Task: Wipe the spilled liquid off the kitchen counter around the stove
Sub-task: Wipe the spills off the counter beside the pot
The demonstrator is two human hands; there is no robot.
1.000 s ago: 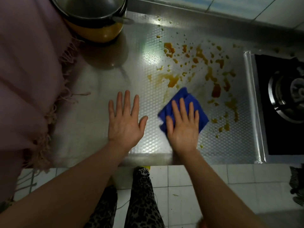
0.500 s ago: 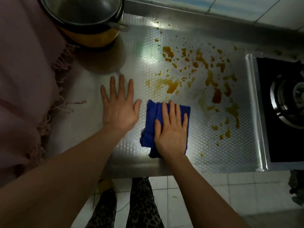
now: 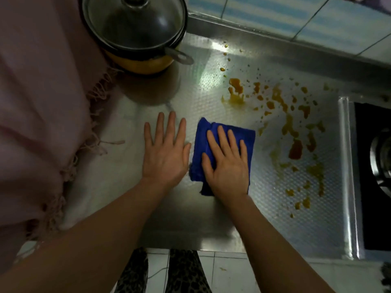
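Pressing flat with straight fingers, the right hand is laid on the folded blue cloth at frame centre. Beside it, the left hand is spread on the counter. Orange-brown spilled liquid is scattered right of the cloth, toward the stove.

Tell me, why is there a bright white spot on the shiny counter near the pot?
In the head view, that is glare: light bouncing off the metal counter beside the pot; the picture's edges are dim, and straight lines bend from the wide lens.
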